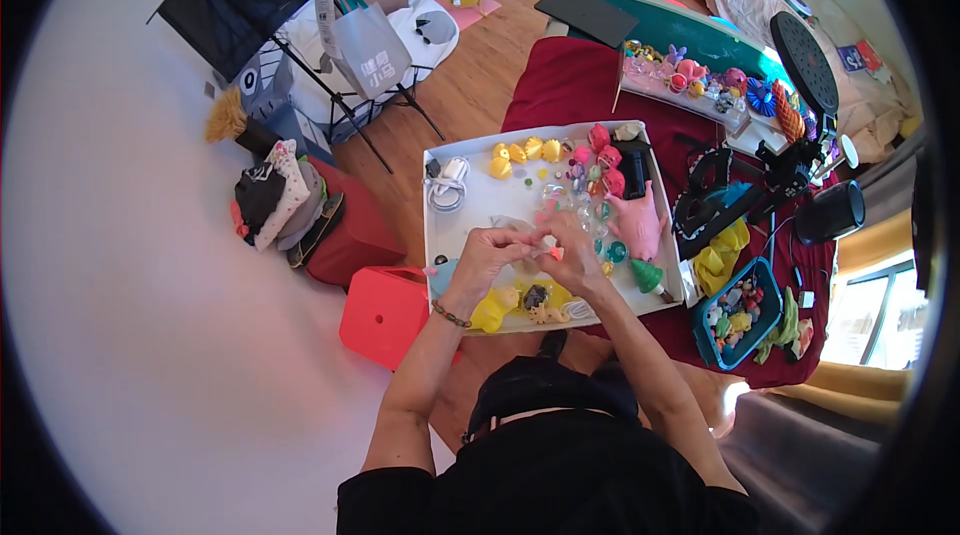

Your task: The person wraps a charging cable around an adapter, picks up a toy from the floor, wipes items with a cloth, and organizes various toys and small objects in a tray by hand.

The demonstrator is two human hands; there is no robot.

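Over the middle of a white tray (433, 235), my left hand (487, 257) and my right hand (568, 257) are close together with fingers bent in a pinch. Between them is a small whitish item with a pink-orange part (554, 253), which my right fingers hold. What my left fingertips pinch is too small to name. Clear balls lie beyond my right hand, and a pink pig toy (638, 222) is to its right. Yellow toys (492, 310) lie nearer my body, and a coiled white cable (447, 185) is at the tray's far left.
A red stool (380, 320) stands left of the tray. At the right, a blue basket (768, 320) of small toys and a black speaker-like cylinder (830, 212) rest on the dark red cloth (560, 75). Tripods stand at the back left.
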